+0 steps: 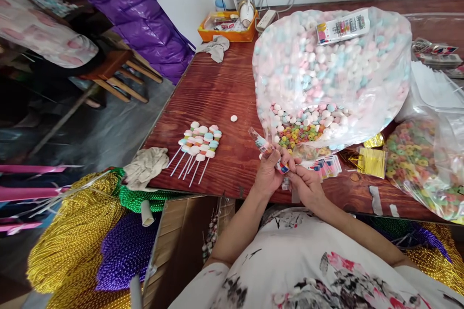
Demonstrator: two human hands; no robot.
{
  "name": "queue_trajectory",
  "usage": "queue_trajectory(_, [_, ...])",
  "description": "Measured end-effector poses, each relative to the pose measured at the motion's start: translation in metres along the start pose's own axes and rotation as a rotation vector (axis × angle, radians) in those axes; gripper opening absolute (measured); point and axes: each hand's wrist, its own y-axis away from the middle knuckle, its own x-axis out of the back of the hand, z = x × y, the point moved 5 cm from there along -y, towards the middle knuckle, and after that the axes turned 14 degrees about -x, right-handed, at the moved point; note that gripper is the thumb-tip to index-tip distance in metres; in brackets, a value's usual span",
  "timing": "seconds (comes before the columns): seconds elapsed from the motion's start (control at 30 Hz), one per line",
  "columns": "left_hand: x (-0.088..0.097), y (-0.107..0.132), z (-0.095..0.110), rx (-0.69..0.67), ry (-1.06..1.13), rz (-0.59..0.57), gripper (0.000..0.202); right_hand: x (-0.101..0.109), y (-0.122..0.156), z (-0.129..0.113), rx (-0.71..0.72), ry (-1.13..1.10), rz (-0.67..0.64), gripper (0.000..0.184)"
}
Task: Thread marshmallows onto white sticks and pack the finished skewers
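My left hand (268, 175) is closed around a small printed clear plastic packet (261, 144), whose far end sticks out up and to the left. Right beside it, the fingers of my right hand (307, 187) are pinched together at the packet's near end; what exactly they grip is hidden. Behind my hands lies a big clear bag of pastel marshmallow-like candies (326, 77), with colourful candy rings (299, 136) at its mouth. Several flat printed packets (328, 168) are fanned out by my right hand. To the left, candy skewers (199, 142) on white sticks lie in a group.
One white candy (234, 118) lies alone on the wooden table (213, 87). An orange tray (228, 35), rags (147, 166) and gold twist ties (372, 161) are around. At right sits a bag of candy rings (416, 149). Bead strands (78, 222) hang below left; a person (47, 29) sits beyond.
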Motion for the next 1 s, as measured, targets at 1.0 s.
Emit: queue_trajectory(1.0, [0.013, 0.017, -0.009, 0.016, -0.178, 0.115, 0.039, 0.005, -0.005, 0.011, 0.004, -0.017, 0.089, 0.027])
